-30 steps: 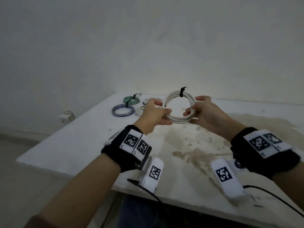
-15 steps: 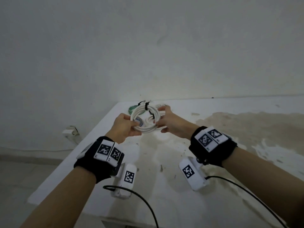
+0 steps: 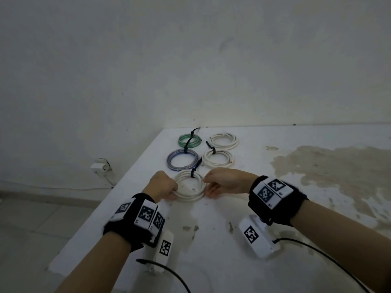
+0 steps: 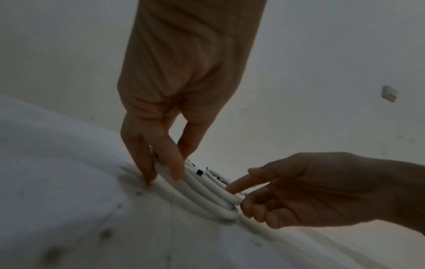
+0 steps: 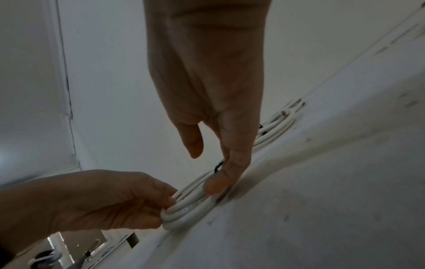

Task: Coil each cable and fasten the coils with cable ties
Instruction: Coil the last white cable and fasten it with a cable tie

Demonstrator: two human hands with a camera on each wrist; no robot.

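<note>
A white cable coil (image 3: 189,194) bound by a black tie (image 3: 193,173) lies flat on the white table (image 3: 211,246), just in front of the other coils. My left hand (image 3: 171,190) pinches its left edge; in the right wrist view the curled fingers (image 5: 169,201) wrap the coil (image 5: 190,209). My right hand (image 3: 208,183) is at the right edge. Its index finger (image 5: 218,183) presses straight down on the loops and the thumb hangs free. In the left wrist view my left hand (image 4: 161,171) sits on the coil (image 4: 202,198) and the right hand (image 4: 239,189) touches it.
Behind the coil lie several tied coils: a green one (image 3: 189,141), a blue one (image 3: 183,160), and two white ones (image 3: 223,141) (image 3: 218,158). A brown stain (image 3: 328,166) covers the table's right part. The table's left edge drops to the floor near a wall socket (image 3: 99,166).
The white coil was held up in the air between both hands; now it lies flat on the table in front of the other coils, with both hands still at its edges.
</note>
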